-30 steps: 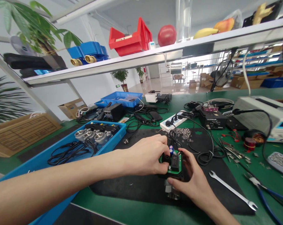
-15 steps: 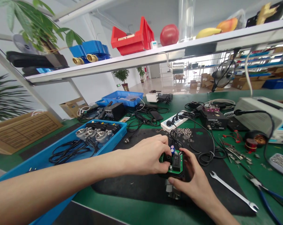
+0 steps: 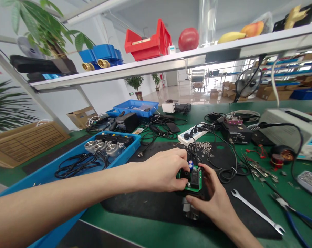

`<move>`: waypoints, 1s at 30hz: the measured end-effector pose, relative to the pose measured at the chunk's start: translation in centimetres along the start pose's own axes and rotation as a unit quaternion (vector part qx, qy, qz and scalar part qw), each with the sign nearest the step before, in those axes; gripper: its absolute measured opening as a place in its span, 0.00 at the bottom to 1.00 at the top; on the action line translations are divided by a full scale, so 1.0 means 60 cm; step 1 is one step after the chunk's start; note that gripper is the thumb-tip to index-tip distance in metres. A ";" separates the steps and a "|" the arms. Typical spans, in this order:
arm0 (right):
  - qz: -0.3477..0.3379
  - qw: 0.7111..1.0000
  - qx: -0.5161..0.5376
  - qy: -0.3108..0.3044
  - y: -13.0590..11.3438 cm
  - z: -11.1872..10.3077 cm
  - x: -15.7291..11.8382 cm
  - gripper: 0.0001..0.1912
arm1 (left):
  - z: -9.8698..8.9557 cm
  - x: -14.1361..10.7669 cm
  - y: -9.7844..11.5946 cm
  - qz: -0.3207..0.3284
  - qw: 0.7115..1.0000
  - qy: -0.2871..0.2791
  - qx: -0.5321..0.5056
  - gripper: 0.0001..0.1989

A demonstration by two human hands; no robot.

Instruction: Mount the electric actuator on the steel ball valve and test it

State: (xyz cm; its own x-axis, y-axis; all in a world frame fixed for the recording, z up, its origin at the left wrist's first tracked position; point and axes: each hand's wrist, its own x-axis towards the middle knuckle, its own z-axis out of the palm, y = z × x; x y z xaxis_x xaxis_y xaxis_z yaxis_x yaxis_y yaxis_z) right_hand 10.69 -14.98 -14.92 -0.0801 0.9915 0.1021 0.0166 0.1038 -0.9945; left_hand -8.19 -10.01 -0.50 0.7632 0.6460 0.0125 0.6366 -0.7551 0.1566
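Near the middle of the bench is a motorized valve with its black housing (image 3: 201, 195) uncovered and a silver metal valve body (image 3: 189, 209) below. A green circuit board (image 3: 197, 187) sits at the top of the housing, carrying a black relay block and blue capacitors (image 3: 190, 166). My left hand (image 3: 168, 170) reaches over from the left, thumb and fingers closed around a black round part (image 3: 186, 175) on the board's left side; its fingertips are partly hidden. Curved around the right side, my right hand (image 3: 215, 196) grips the housing, thumb in front and fingers behind.
A blue tray (image 3: 134, 146) with metal valves and black cables lies left. Right of the black mat are an open-end wrench (image 3: 258, 212) and blue-handled pliers (image 3: 287, 210). A power strip (image 3: 192, 133), loose metal nuts (image 3: 204, 148) and cables lie behind; a shelf (image 3: 151, 67) crosses above.
The view has shifted very slightly. Both hands keep the same hold, and the valve stays in place.
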 end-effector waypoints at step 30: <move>-0.001 1.000 0.015 0.017 0.001 0.004 -0.001 0.49 | 0.014 -0.004 -0.013 0.038 0.999 0.017 0.027 0.07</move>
State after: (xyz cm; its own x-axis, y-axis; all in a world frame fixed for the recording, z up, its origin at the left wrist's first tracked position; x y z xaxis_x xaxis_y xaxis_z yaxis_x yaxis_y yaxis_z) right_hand 10.43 -15.02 -14.98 -0.0471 0.9934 0.1046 -0.0129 0.1041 -0.9945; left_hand -8.80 -9.66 -1.45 0.8059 0.5893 0.0561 0.5828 -0.8065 0.0996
